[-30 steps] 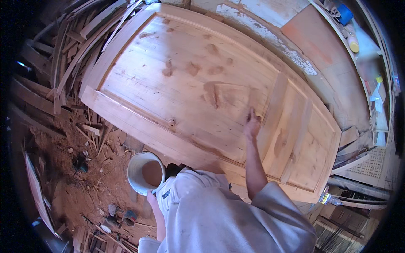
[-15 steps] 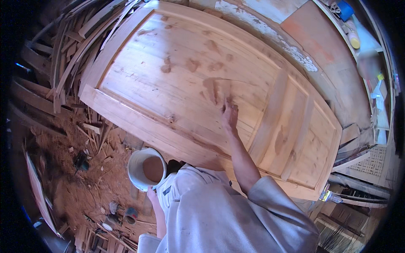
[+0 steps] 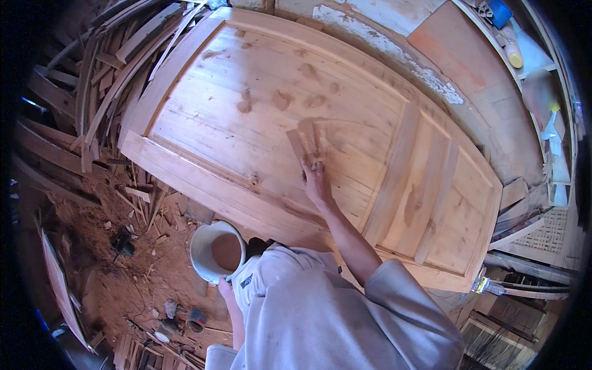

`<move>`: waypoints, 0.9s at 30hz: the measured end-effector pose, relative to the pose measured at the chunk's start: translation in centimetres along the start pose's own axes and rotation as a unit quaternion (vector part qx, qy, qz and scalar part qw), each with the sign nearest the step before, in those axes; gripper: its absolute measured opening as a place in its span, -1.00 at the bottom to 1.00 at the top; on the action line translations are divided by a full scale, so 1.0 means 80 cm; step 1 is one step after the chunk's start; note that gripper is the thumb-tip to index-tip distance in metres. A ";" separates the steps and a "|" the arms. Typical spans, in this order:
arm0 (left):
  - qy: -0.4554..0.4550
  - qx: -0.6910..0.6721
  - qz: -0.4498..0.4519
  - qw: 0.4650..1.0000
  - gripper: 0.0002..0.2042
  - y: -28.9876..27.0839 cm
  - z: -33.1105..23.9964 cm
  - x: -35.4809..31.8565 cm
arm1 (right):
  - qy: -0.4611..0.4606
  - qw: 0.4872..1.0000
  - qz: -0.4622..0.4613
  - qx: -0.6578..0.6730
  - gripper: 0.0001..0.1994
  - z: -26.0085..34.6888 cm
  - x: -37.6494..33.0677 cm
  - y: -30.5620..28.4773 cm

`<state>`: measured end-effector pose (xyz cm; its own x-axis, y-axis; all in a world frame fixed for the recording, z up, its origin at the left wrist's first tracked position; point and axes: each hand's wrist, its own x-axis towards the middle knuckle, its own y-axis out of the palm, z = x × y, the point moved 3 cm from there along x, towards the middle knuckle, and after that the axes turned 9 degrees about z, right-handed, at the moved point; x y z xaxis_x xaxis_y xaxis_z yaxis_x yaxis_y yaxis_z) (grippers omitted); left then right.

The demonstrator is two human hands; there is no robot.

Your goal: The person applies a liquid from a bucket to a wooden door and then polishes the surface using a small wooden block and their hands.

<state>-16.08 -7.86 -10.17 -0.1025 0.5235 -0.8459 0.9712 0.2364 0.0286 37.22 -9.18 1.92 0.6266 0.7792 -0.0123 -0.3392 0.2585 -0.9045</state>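
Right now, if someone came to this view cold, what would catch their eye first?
Most likely the large framed wooden panel slanting across the middle, blotched with darker smears, with the right hand against its central part. Below it, left of centre, the left hand grips a pale bucket of brownish material. Wood offcuts crowd the upper left.

A head-worn fisheye looks steeply down on the wooden panel from nearby.

Right hand at panelled wooden door, left hand holding pale bucket, scrap wood
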 end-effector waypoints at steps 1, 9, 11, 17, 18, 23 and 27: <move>0.006 0.012 -0.028 1.000 -0.79 -0.003 0.000 0.002 | 0.000 1.000 -0.002 0.002 -0.51 -0.006 0.000 0.000; -0.010 0.020 -0.037 0.999 -0.79 -0.011 0.002 0.017 | 0.100 0.995 0.003 0.014 -0.47 -0.112 -0.006 -0.053; -0.025 -0.009 -0.033 0.999 -0.79 -0.008 0.009 0.022 | 0.084 0.995 -0.015 0.043 -0.45 -0.119 -0.010 -0.078; -0.002 0.005 -0.050 0.999 -0.79 -0.030 0.010 0.041 | 0.190 0.978 -0.077 0.028 -0.60 -0.189 -0.024 -0.107; 0.001 -0.001 -0.038 0.999 -0.79 -0.021 0.011 0.042 | 0.304 0.888 -0.168 0.301 -0.63 -0.223 -0.027 -0.098; -0.010 0.001 -0.044 0.999 -0.81 -0.012 0.011 0.036 | 0.223 0.970 -0.093 -0.024 -0.62 -0.217 -0.022 -0.060; -0.022 0.010 -0.052 0.998 -0.79 -0.034 0.018 0.041 | 0.170 0.977 -0.117 -0.060 -0.66 -0.130 0.013 -0.028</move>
<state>-18.72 -8.00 -13.78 -0.1931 0.4608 -0.8662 0.9603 0.2700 -0.0704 45.97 -14.88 -0.51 0.8806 0.4674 0.0778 -0.0870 0.3209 -0.9431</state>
